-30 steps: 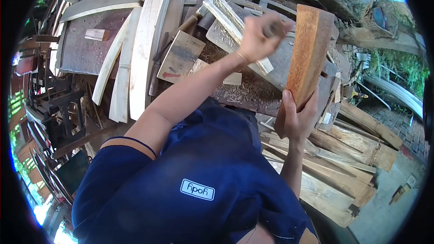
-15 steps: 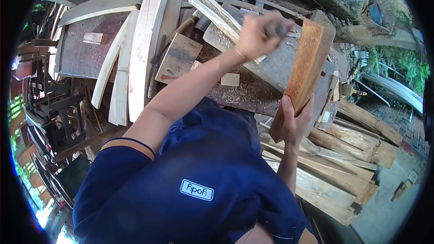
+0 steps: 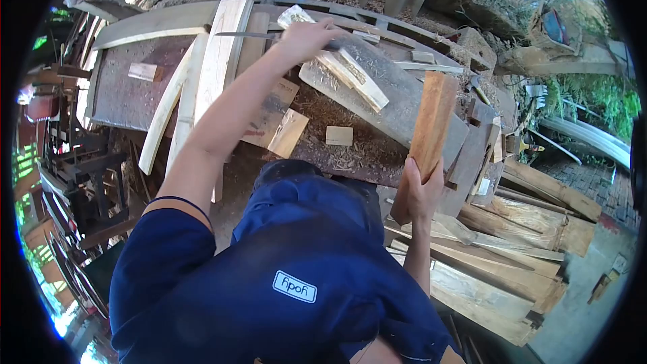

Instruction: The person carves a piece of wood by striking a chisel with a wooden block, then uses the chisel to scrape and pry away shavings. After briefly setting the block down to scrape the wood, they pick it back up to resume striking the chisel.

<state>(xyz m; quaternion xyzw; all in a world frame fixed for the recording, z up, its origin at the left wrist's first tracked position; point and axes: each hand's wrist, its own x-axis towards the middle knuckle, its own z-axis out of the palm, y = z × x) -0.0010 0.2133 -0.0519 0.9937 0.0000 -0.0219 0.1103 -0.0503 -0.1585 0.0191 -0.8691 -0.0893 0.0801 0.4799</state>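
1. Far left of the desk [image 3: 121, 94]: pale curved planks [image 3: 202, 81] lie side by side and run away from the person. They are sawn clean and nobody touches them.
2. Left hand [image 3: 306, 34]: it is stretched out to the far side of the desk. The fingers are wrapped shut round a long narrow-bladed tool [image 3: 242, 34], whose thin metal points left over the planks. I cannot tell what kind of tool it is. This hand is well apart from the block.
3. Centre: a grey board [image 3: 397, 104] lies slantwise, littered with shavings, with a pale splintered strip [image 3: 350, 74] on top. A small square offcut [image 3: 339, 135] sits among chips on the desk in front of it.
4. Wooden block [image 3: 431, 118]: it stands upright at the near edge of the desk, leaning a little, with its foot against the desk edge. The faces are orange-brown with pale streaks. The sides are straight and thick and the top end is cut square. No shaped profile is visible on it.
5. Right hand [image 3: 416, 192]: it grips the lower end of the block from below, with the fingers closed on the far side and the thumb towards the camera. It is steadying the block.
6. Far right: rough timber [image 3: 519, 229] is stacked below desk level.
7. Judgement on progress: the chips suggest some cutting is done here. The block looks close to raw stock, so most of the shaping is left. No tool is on it at this moment.
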